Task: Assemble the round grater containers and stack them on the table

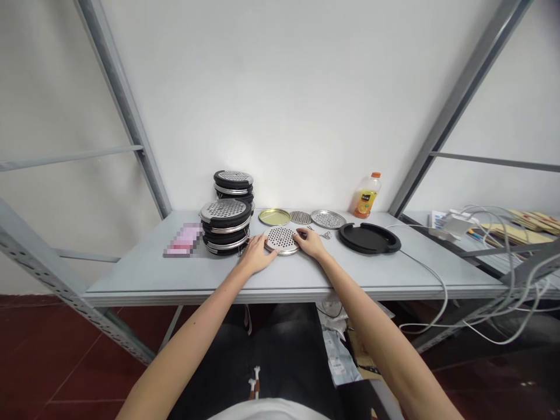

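A round perforated metal lid [280, 238] with a shiny rim lies flat on the grey table in front of me. My left hand [258, 255] grips its left edge, thumb along the front rim. From the right, my right hand [310, 242] holds the opposite edge, fingertips bent over the holed surface. Behind the lid are a gold-coloured shallow metal lid [275, 217], a round slotted grate [301, 217] and a silver perforated tray [328, 219]. Small metal clips [325, 235] lie beyond my right hand. To the right sits a black round holder [370, 239] with a raised, notched rim.
Close to my left hand stands a stack of black-and-silver round units [225, 227], with another stack [234, 182] behind. A pixelated pink item [184, 239] lies farther left. An orange-capped drink bottle [366, 197] stands at the back wall. White cables [437, 286] hang over the right side.
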